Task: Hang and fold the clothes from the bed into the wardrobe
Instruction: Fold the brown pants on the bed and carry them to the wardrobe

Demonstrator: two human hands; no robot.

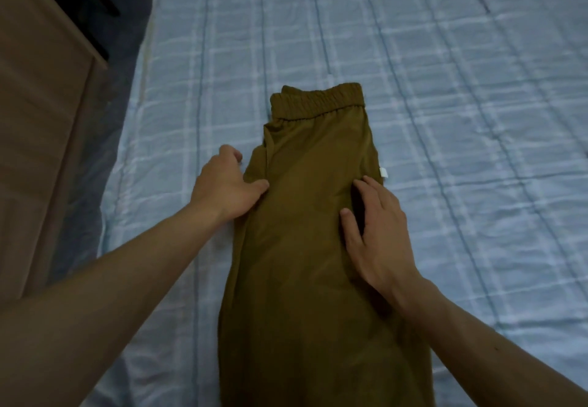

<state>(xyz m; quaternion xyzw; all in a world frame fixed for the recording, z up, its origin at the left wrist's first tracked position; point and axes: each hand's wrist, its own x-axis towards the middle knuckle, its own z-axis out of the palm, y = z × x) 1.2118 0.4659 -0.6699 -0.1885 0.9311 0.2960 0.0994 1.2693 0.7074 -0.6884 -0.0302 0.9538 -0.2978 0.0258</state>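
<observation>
Below the waistband (318, 98), in the head view, the olive trousers (305, 263) lie lengthwise on the blue checked bed cover (461, 95). The waistband is at the far end and the legs run toward me, out past the bottom edge. They look narrow enough that I judge them already doubled leg over leg. Flat on the bed is the sensible place for them, since the mattress gives me a firm surface for smoothing the cloth before the next fold across.

My right hand (375, 235) lies below the waistband and toward its right end. It is spread flat on the fabric with the fingers straight and a little apart, pressing and gripping nothing. A small white label (383, 172) sticks out from the trouser edge just beyond its fingertips.

My left hand (227, 184) sits below the waistband's left end, at the trousers' left edge. The thumb rests on the cloth and the fingers bend down beside the edge onto the bed cover. Whether they pinch the edge or only rest there, I cannot tell.

Well to the left of the waistband, beyond the mattress side, stands a wooden cabinet (38, 120).
</observation>
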